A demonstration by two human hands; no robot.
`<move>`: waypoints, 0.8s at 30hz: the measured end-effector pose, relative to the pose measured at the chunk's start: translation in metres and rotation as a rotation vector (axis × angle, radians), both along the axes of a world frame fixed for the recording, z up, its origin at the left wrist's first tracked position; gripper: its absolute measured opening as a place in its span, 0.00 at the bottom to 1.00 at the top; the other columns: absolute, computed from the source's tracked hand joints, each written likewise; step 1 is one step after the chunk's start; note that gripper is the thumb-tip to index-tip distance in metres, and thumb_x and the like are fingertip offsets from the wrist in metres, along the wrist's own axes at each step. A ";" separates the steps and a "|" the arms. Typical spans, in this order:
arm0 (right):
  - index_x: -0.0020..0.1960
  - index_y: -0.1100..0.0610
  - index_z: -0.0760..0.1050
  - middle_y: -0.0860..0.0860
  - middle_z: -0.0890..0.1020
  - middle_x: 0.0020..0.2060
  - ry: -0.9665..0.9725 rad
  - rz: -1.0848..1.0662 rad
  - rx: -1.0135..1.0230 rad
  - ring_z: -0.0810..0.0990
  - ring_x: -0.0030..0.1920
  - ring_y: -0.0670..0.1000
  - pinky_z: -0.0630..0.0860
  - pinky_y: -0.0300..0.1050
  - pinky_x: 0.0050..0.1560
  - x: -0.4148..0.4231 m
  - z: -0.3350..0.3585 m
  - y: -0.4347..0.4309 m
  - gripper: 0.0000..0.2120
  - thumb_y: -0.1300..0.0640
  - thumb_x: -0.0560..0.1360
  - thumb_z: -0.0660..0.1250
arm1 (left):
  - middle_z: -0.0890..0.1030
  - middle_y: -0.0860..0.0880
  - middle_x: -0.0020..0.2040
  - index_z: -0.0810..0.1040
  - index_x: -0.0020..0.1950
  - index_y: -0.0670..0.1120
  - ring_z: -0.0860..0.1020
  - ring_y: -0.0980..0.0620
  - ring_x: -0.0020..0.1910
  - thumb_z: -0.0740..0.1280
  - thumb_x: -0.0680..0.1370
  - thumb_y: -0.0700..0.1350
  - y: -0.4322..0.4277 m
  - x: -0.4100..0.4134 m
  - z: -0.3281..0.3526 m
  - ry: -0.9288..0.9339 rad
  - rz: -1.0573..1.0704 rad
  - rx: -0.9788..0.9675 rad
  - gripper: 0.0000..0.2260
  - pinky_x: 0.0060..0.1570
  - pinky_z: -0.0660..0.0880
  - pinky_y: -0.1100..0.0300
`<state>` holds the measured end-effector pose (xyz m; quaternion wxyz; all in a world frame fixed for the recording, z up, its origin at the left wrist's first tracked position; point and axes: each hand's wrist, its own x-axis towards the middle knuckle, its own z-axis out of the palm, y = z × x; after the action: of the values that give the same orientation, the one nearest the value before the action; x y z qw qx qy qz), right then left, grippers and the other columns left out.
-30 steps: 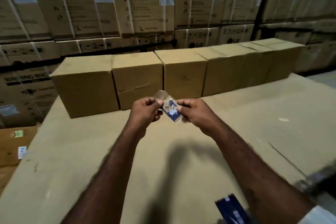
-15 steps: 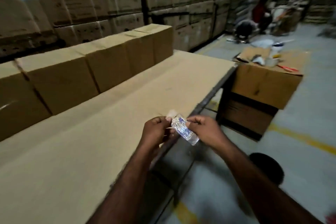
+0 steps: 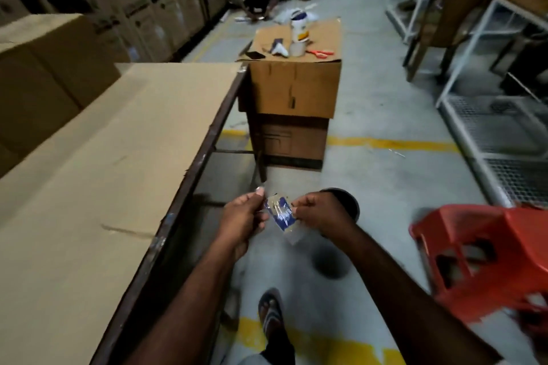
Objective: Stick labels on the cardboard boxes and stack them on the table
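Two bare hands meet in the head view just off the long, metal-framed table (image 3: 118,172), beyond its right edge and over the grey floor. Between them is one small blue-and-white label (image 3: 281,215), with a clear, shiny film trailing from its lower end. The left hand (image 3: 244,213) pinches the label's upper left edge between thumb and curled fingers. The right hand (image 3: 321,212) pinches its right edge the same way, with the other fingers tucked in. Neither hand holds anything else. The label's long axis slants from upper left down to lower right, roughly across the gap between the hands.

The plain brown cardboard boxes (image 3: 50,68) that the label is meant for sit on the table's far left side, well apart from the hands. The brown cardboard sheet covering the tabletop lies between them. The boxes are therefore to the left of and ahead of the hands, and the left hand is the nearer one. The sticking step probably turns on carrying the label over the table, likely once the film is off.

Counted, there are one label and two hands. Of the boxes on the table, one shows clearly and the frame edge cuts off any others. Past the table's far end stands one taller brown cardboard carton (image 3: 293,89) with one pair of red-handled scissors (image 3: 321,53) on top. To the table's right is one red plastic stool (image 3: 480,246).
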<state>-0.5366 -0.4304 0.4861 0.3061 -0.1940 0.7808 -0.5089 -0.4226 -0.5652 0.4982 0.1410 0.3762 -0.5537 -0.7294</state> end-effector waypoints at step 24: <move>0.32 0.55 0.80 0.50 0.78 0.26 -0.273 -0.332 0.355 0.75 0.30 0.49 0.74 0.46 0.38 -0.332 -0.198 -0.057 0.10 0.65 0.70 0.70 | 0.80 0.42 0.38 0.79 0.45 0.39 0.78 0.51 0.31 0.69 0.77 0.33 -0.061 -0.399 -0.217 -0.422 -0.102 0.213 0.02 0.31 0.78 0.62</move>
<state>-0.8691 -0.4870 0.2880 0.3502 0.0639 0.8302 -0.4290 -0.8213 -0.6264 0.2812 -0.0554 0.5044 -0.5092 -0.6952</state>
